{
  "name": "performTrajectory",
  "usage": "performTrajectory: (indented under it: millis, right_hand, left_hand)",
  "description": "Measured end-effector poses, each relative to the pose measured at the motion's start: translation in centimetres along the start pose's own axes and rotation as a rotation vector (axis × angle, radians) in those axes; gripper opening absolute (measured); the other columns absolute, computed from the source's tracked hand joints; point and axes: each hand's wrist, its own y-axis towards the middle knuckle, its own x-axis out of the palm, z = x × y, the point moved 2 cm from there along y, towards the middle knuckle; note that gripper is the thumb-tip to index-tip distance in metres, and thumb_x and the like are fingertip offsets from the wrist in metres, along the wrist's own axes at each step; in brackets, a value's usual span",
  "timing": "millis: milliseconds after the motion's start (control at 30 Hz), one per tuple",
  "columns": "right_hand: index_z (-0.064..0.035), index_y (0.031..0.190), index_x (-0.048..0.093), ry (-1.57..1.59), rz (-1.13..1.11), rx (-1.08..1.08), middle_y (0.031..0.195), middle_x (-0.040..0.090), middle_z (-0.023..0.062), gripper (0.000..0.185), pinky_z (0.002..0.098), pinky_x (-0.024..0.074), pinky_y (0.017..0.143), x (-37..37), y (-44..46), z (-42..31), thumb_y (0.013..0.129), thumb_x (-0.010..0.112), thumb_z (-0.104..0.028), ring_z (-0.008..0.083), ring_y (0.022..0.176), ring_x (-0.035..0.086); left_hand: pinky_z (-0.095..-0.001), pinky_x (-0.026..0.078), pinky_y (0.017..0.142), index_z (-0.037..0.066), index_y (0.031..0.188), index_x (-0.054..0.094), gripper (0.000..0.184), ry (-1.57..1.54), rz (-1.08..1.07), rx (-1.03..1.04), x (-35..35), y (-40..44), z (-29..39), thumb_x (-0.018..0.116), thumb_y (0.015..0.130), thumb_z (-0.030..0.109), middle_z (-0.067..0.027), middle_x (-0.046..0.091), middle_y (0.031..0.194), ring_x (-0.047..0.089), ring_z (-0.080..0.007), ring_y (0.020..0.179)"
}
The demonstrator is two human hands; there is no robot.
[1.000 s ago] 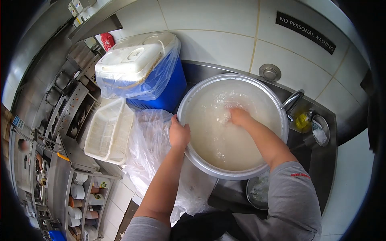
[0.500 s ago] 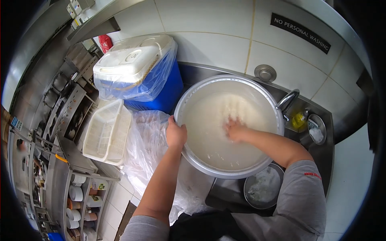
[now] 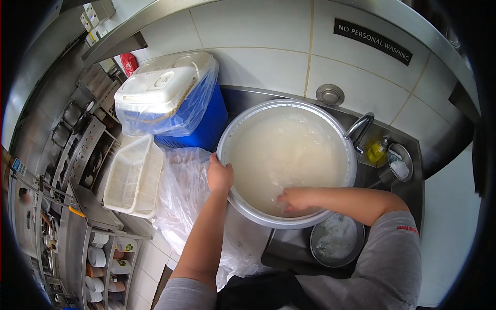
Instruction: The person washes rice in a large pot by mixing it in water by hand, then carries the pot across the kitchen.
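looking at that wide metal pot (image 3: 284, 222), would you call it heavy?

heavy, i'd guess. it holds plenty of cloudy liquid (image 3: 279, 155), which would likely slosh if tipped. the sides look stiff.

where is it, exactly?

at the sink (image 3: 289, 245), just left of the tap (image 3: 361, 122), with a smaller bowl (image 3: 336, 261) on its near right side. what bears its weight, i can't see.

and the hands?

the left hand (image 3: 220, 177) has its fingers hooked over the left rim, gripping it. the right hand (image 3: 297, 199) reaches into the near part of the pot, fingertips down in the liquid. whether they're closed on anything, i can't tell; it's too murky.

is that rim a good place to hold?

best there is, to my mind: a broad lip. for its full weight i'd want a grip on the left and another opposite, on the right. wet metal would be slippery, so dry palms.

fragile?

hardly. a knock might dent it, but a spill worries me more. the plastic sheet (image 3: 181, 191) on the left looks thin and slick; i wouldn't lean the pot that way.
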Motion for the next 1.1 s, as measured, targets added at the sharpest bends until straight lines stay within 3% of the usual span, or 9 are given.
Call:
performTrajectory:
  millis: [200,433,533,733,800,833,900,967,1100]
  right_hand:
    - [-0.0237,0.123,0.054,-0.124,0.313,0.318,0.131,0.041,0.0109,0.049,0.0563,0.0437,0.089,-5.2,2.4,3.7,0.077,0.067,-0.026,0.0349,0.124,0.038]
    - [-0.0176,0.126,0.051,-0.221,0.53,0.48,0.135,0.038,0.0125,0.053,0.0592,0.0418,0.091,-5.9,2.1,9.1,0.077,0.067,-0.026,0.0364,0.129,0.034]
    - [-0.0148,0.127,0.05,-0.072,0.409,0.548,0.136,0.039,0.0137,0.052,0.0595,0.0418,0.092,-5.5,1.1,10.4,0.078,0.065,-0.027,0.0375,0.126,0.039]
    - [-0.012,0.13,0.05,-0.258,0.026,0.68,0.136,0.045,0.014,0.053,0.0579,0.0442,0.089,-2.7,-1.6,13.9,0.08,0.061,-0.024,0.0373,0.117,0.051]
    - [-0.0061,0.099,0.07,-0.349,0.049,0.731,0.109,0.065,0.0159,0.027,0.0455,0.0517,0.081,-1.7,-3.1,13.1,0.077,0.06,-0.017,0.0333,0.1,0.062]
    - [-0.0061,0.099,0.07,-0.35,0.05,0.734,0.109,0.065,0.0159,0.027,0.0455,0.0517,0.081,-1.3,-3.3,12.4,0.077,0.06,-0.017,0.0333,0.1,0.062]
    - [-0.006,0.091,0.072,-0.469,-0.237,0.686,0.103,0.067,0.0158,0.022,0.0447,0.0529,0.076,-0.5,-3.0,9.9,0.075,0.059,-0.014,0.0337,0.093,0.065]
    - [-0.0084,0.103,0.07,-0.581,-0.57,0.491,0.106,0.067,0.0145,0.027,0.0481,0.0515,0.081,0.3,-3.1,6.6,0.079,0.062,-0.018,0.032,0.098,0.064]
    - [-0.0054,0.093,0.071,-0.413,-0.324,0.277,0.095,0.068,0.0158,0.024,0.0433,0.0526,0.074,-0.9,-4.0,-0.6,0.08,0.059,-0.022,0.0323,0.089,0.065]
  left_hand:
    - [-0.0426,0.046,0.089,0.002,0.13,0.04,0.06,0.017,0.009,0.02,0.2,0.2,-0.3,0.062,0.076,0.013,-0.0247,0.061,0.112,0.059,-0.0383,0.104]
    - [-0.044,0.047,0.088,0.003,0.13,0.039,0.059,0.027,0.001,0.029,0.2,0.2,-0.3,0.061,0.076,0.014,-0.0248,0.061,0.11,0.06,-0.0392,0.102]
    - [-0.0441,0.046,0.088,0.002,0.13,0.039,0.059,0.019,0.011,0.023,0.1,0.0,-0.1,0.061,0.076,0.014,-0.0247,0.062,0.11,0.06,-0.0393,0.101]
    - [-0.044,0.047,0.088,0.002,0.132,0.038,0.061,0.025,0.004,0.022,0.2,0.1,-0.3,0.061,0.077,0.014,-0.0251,0.061,0.11,0.06,-0.0392,0.102]
    - [-0.0438,0.047,0.088,0.002,0.132,0.038,0.061,0.021,-0.008,0.014,0.0,0.1,-0.1,0.061,0.077,0.014,-0.0252,0.061,0.11,0.06,-0.0392,0.102]
    - [-0.0437,0.047,0.088,0.002,0.132,0.037,0.062,0.018,-0.021,0.003,0.0,0.1,-0.1,0.061,0.077,0.014,-0.0253,0.062,0.11,0.06,-0.0391,0.101]
    - [-0.0435,0.047,0.088,0.002,0.132,0.037,0.061,0.019,-0.015,0.006,0.1,0.1,-0.1,0.061,0.077,0.014,-0.0253,0.062,0.11,0.06,-0.039,0.101]
    - [-0.0434,0.047,0.088,0.002,0.132,0.038,0.061,0.022,-0.011,0.006,0.2,0.1,-0.3,0.061,0.077,0.014,-0.0253,0.062,0.11,0.06,-0.039,0.101]
    - [-0.0423,0.047,0.089,0.001,0.129,0.04,0.058,-0.003,-0.014,0.005,-0.2,-0.2,0.3,0.062,0.077,0.013,-0.0246,0.061,0.111,0.06,-0.0381,0.103]
